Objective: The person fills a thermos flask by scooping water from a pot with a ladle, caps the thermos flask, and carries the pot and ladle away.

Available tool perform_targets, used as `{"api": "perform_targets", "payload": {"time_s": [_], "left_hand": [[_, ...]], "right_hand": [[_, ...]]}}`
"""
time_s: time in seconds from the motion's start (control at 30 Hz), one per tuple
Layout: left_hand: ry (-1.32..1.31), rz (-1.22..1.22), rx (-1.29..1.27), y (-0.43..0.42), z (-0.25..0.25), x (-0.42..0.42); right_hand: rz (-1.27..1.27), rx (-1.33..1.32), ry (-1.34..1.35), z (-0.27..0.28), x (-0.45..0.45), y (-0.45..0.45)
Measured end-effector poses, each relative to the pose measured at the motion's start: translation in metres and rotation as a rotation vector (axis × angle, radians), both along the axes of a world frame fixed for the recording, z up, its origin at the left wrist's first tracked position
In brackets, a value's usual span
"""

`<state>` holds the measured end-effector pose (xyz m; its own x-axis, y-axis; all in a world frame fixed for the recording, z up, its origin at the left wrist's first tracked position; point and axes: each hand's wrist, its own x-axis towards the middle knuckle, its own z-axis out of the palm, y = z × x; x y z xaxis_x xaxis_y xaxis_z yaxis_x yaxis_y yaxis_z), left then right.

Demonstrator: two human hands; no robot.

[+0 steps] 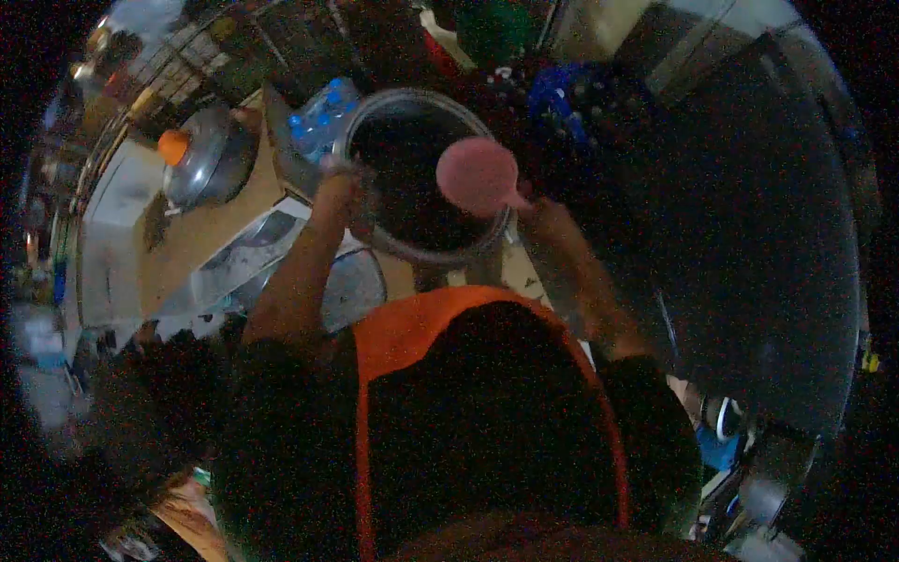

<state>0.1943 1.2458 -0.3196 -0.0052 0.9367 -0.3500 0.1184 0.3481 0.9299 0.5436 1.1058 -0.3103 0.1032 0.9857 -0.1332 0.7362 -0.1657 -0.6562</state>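
Note:
A large round metal pot (pixel 423 253) with a dark inside stands in front of me. My left hand (pixel 348 180) is at the pot's left rim, its fingers closed on the edge, though blurred. In my right hand (pixel 536 214) is the short handle of a pink dipper (pixel 476 176). The dipper's round part is over the right side of the pot's opening. What lies inside the pot is too dark to make out.
A shiny metal lid (pixel 217 155) with an orange knob lies on cardboard at the left. Plastic bottles with blue caps (pixel 323 117) stand just behind the pot's left side. A large dark surface (pixel 749 225) takes up the right. A blue patterned item (pixel 567 98) is beyond the pot.

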Motion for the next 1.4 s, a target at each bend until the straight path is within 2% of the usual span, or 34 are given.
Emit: {"api": "perform_targets", "payload": {"time_s": [0.03,0.07,0.13,0.17,0.23,0.33,0.37,0.47,0.53,0.6,0.67,0.7,0.77,0.8,0.87,0.93,1.03,1.07,1.13,1.17,1.23,1.27,1.33,1.4], "left_hand": [[-0.214,0.105,-0.095,0.018,0.011,0.013],[-0.212,0.084,-0.108,0.026,0.033,0.025],[-0.374,-0.076,-0.041,0.033,0.074,0.046],[-0.378,-0.095,-0.044,0.056,0.068,0.051],[-0.024,-0.096,0.094,0.073,0.049,0.052],[-0.019,-0.109,0.085,0.084,0.022,0.049],[-0.017,-0.121,0.085,0.116,0.014,0.055],[-0.004,-0.134,0.099,0.140,0.038,0.070],[-0.083,-0.061,-0.100,0.111,0.080,0.088],[-0.169,-0.099,-0.057,0.101,0.113,0.098],[-0.273,-0.135,-0.021,0.117,0.107,0.103],[-0.032,-0.163,-0.080,0.139,0.091,0.098],[0.211,-0.188,-0.145,0.162,0.096,0.102],[-0.055,-0.158,-0.126,0.166,0.097,0.102],[-0.303,-0.158,-0.098,0.153,0.124,0.125],[-0.290,-0.112,-0.112,0.164,0.138,0.135],[-0.233,-0.060,-0.086,0.203,0.136,0.149],[-0.215,-0.040,-0.080,0.216,0.130,0.150],[0.379,0.038,-0.192,0.266,0.119,0.163],[0.377,0.047,-0.190,0.279,0.115,0.166],[0.102,0.095,-0.158,0.305,0.107,0.173],[0.101,0.097,-0.157,0.320,0.092,0.173],[0.011,0.024,0.039,0.333,0.071,0.175],[0.001,0.048,0.031,0.355,0.074,0.196]], "right_hand": [[-0.072,-0.052,0.003,0.007,0.008,0.015],[-0.094,-0.062,0.004,0.017,0.011,0.025],[-0.173,-0.172,0.716,0.036,0.017,0.036],[-0.191,-0.164,0.714,0.048,0.018,0.048],[-0.312,-0.170,0.371,0.071,0.015,0.039],[-0.321,-0.055,0.236,0.075,0.026,0.044],[-0.327,-0.040,0.182,0.072,0.031,0.062],[-0.290,-0.034,0.103,0.067,0.035,0.084],[-0.230,-0.078,0.067,0.063,0.038,0.099],[-0.211,-0.105,0.071,0.070,0.051,0.106],[-0.277,-0.105,0.184,0.075,0.059,0.120],[-0.316,-0.103,0.240,0.075,0.061,0.130],[-0.354,-0.106,0.298,0.074,0.068,0.158],[-0.206,-0.021,0.116,0.069,0.077,0.173],[0.054,0.162,-0.233,0.051,0.109,0.173],[0.346,0.325,-0.595,0.026,0.131,0.188],[0.387,0.279,-0.582,-0.036,0.185,0.229],[0.402,0.281,-0.582,-0.021,0.181,0.236],[0.270,0.376,-0.444,0.022,0.177,0.248],[0.278,0.381,-0.444,0.051,0.172,0.259],[-0.093,-0.104,-0.235,0.095,0.168,0.280],[-0.220,-0.203,-0.157,0.100,0.176,0.290],[-0.280,-0.200,-0.054,0.089,0.209,0.297],[-0.284,-0.170,-0.003,0.070,0.247,0.313]]}}
